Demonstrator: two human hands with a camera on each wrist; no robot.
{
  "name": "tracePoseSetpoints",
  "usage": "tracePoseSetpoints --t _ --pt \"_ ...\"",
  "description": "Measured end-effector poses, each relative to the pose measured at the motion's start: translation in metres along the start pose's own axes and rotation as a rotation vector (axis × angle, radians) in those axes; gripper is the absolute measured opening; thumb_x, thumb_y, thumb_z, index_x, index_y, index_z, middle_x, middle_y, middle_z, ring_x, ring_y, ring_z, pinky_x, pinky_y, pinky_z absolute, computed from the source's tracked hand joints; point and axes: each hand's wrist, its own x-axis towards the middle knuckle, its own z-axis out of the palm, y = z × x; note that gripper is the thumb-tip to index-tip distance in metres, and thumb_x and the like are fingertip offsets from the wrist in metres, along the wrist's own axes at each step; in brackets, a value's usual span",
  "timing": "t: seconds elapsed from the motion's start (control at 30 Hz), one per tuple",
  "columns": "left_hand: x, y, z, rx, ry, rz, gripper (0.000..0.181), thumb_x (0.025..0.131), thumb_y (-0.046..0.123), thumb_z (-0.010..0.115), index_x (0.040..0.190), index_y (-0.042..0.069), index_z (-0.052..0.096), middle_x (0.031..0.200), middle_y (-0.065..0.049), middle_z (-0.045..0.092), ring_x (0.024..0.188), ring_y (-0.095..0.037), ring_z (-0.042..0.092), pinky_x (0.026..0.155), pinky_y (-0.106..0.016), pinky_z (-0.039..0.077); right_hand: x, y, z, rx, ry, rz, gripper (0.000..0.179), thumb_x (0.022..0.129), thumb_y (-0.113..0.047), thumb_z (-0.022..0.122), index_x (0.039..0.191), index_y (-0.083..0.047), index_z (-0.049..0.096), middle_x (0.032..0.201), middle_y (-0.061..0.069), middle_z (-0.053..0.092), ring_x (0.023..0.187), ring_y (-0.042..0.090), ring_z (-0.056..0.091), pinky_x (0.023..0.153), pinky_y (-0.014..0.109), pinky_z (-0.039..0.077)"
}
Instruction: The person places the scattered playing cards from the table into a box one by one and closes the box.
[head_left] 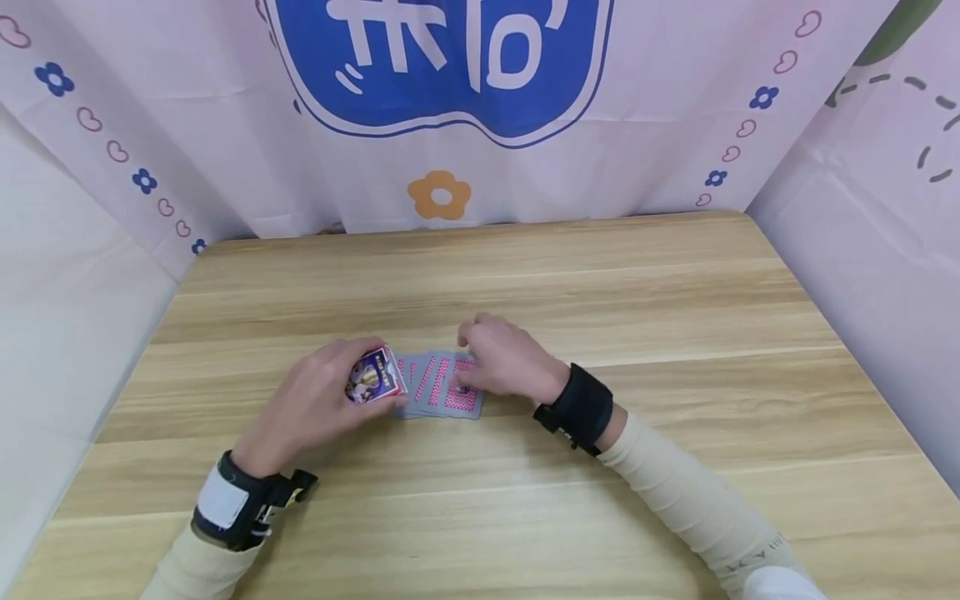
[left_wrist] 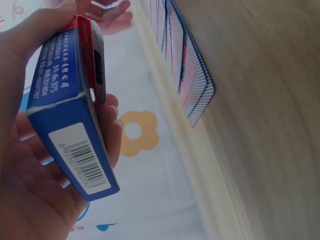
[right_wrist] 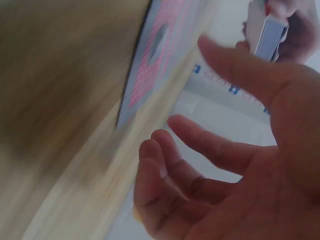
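In the head view my left hand (head_left: pixel 303 404) grips a playing card box (head_left: pixel 372 377) between thumb and fingers. The box has a purple picture on its face; the left wrist view shows its blue sides and a barcode label (left_wrist: pixel 80 160). Right beside it, a row of overlapping playing cards (head_left: pixel 463 402) lies on the table with pink-and-grey patterned backs up. My right hand (head_left: pixel 512 358) hovers over the right end of the row, fingers loosely bent and thumb apart. The right wrist view shows nothing between that thumb and the fingers (right_wrist: pixel 192 140).
A wood-grain table (head_left: pixel 487 492) carries the cards. Behind it hangs a white cloth (head_left: pixel 562 183) printed with a blue emblem and an orange flower. Pale cloth walls stand along the left and right sides. Both wrists wear black straps (head_left: pixel 581 408).
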Motion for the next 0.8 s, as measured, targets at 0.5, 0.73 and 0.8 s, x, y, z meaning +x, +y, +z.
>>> tracePoseSetpoints --t 0.5,0.73,0.8 --pt "0.0 0.0 0.0 -0.008 -0.021 -0.012 0.076 0.081 0.05 0.09 0.137 0.005 0.065 0.117 -0.015 0.075 0.091 -0.02 0.067 0.074 -0.034 0.056 0.007 0.021 -0.005 0.023 -0.104 0.032 0.047 0.09 -0.029 0.085 0.065 -0.01 0.05 0.073 -0.003 0.037 0.068 0.014 0.037 0.06 0.027 0.03" --pt "0.0 0.0 0.0 0.0 -0.035 -0.011 0.075 0.081 0.05 0.089 0.136 0.006 0.065 0.116 -0.015 0.075 0.091 -0.019 0.068 0.073 -0.033 0.056 0.007 0.027 -0.018 0.26 -0.19 0.007 0.01 0.101 -0.013 0.067 0.095 -0.005 0.067 0.075 -0.003 0.052 0.064 0.011 0.045 0.061 0.023 0.037" --pt "0.0 0.0 0.0 0.001 -0.04 -0.015 0.075 0.081 0.051 0.089 0.136 0.007 0.065 0.114 -0.014 0.075 0.09 -0.019 0.067 0.073 -0.032 0.055 0.006 0.027 -0.022 0.37 -0.208 -0.004 0.011 0.102 -0.009 0.061 0.104 -0.002 0.07 0.079 -0.001 0.059 0.064 0.011 0.049 0.061 0.021 0.039"
